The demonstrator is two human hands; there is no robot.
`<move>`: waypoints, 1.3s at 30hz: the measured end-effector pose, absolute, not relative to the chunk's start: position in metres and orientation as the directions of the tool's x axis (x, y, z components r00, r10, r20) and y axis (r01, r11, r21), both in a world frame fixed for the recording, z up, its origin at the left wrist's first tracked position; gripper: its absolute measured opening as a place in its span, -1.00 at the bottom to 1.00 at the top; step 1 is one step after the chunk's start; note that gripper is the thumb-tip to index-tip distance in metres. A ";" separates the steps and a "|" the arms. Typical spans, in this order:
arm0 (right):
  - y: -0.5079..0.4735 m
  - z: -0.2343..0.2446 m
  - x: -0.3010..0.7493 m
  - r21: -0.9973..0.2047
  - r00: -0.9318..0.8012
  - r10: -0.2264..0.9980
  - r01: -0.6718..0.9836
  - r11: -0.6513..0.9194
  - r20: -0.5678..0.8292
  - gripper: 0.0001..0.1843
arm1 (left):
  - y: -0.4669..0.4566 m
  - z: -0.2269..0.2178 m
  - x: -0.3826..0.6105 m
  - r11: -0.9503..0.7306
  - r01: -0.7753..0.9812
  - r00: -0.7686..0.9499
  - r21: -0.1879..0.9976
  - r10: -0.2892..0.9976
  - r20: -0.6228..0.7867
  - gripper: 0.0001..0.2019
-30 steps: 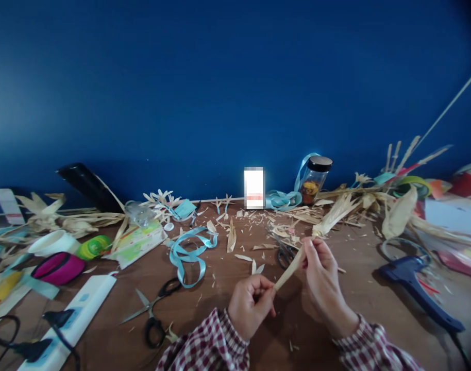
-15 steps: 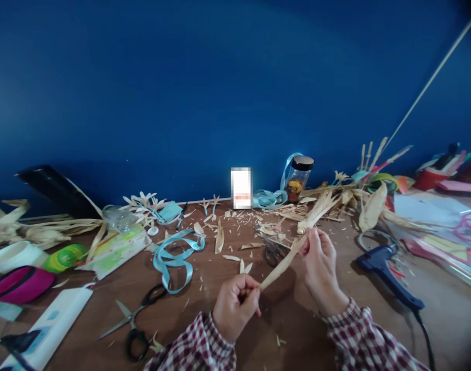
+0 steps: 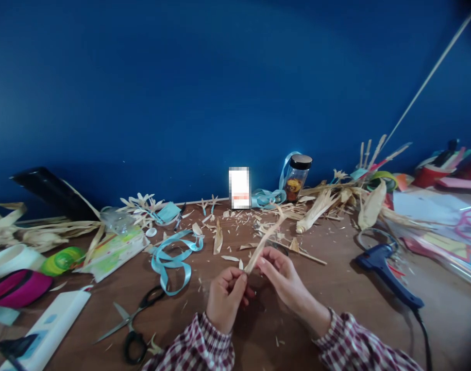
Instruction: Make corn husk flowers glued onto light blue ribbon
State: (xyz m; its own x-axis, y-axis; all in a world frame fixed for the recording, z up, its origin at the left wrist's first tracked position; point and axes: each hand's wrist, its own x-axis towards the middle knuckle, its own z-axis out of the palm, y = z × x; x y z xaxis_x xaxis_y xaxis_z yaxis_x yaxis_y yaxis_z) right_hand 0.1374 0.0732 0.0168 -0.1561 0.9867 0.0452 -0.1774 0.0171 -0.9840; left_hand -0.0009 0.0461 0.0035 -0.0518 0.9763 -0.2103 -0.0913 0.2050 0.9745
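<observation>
A pale strip of dried corn husk (image 3: 269, 235) slants up from my hands, its narrow far end free above the table. My left hand (image 3: 228, 294) pinches the lower end between thumb and fingers. Close beside it, my right hand (image 3: 285, 281) has its thumb and bent fingers closed on the strip a little higher up. Beyond my fingers lies a second pair of scissors (image 3: 279, 247), mostly covered. Small petal-shaped husk pieces (image 3: 231, 258) rest just past my left hand. A bundle of husk (image 3: 316, 211) lies farther back to the right.
Open black-handled scissors (image 3: 133, 322) and loops of blue ribbon (image 3: 169, 260) lie left. A white power strip (image 3: 61, 317) is at the lower left. A blue glue gun (image 3: 390, 275) with its cord lies right. A black-lidded jar (image 3: 297, 180) stands at the back, before the blue wall.
My right hand has moved left and down, close to my left hand. The husk strip, earlier stretched between both hands, now points upward with its far end free.
</observation>
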 end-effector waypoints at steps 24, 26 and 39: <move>0.070 0.024 0.140 -0.958 -0.293 0.954 0.249 0.142 0.066 -0.86 | 0.050 0.002 -0.010 0.000 0.162 -0.097 0.987 0.995 0.016 -0.84; 0.070 0.023 0.140 -0.948 -0.298 0.952 0.274 0.160 0.075 -0.86 | 0.051 0.003 -0.009 0.014 0.153 -0.087 0.988 0.996 -0.001 -0.84; 0.071 0.018 0.144 -0.801 -0.378 0.911 0.487 0.348 0.166 -0.88 | 0.052 0.005 -0.012 -0.068 0.347 -0.017 0.935 0.997 0.079 -0.89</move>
State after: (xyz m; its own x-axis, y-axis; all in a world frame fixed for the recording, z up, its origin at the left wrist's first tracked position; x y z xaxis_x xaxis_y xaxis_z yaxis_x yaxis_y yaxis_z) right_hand 0.1444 0.0713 0.0178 -0.3783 0.9107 0.1659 0.4874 0.3483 -0.8007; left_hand -0.0117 0.0525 0.0049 -0.0170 0.9967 0.0791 0.3473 -0.0683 0.9353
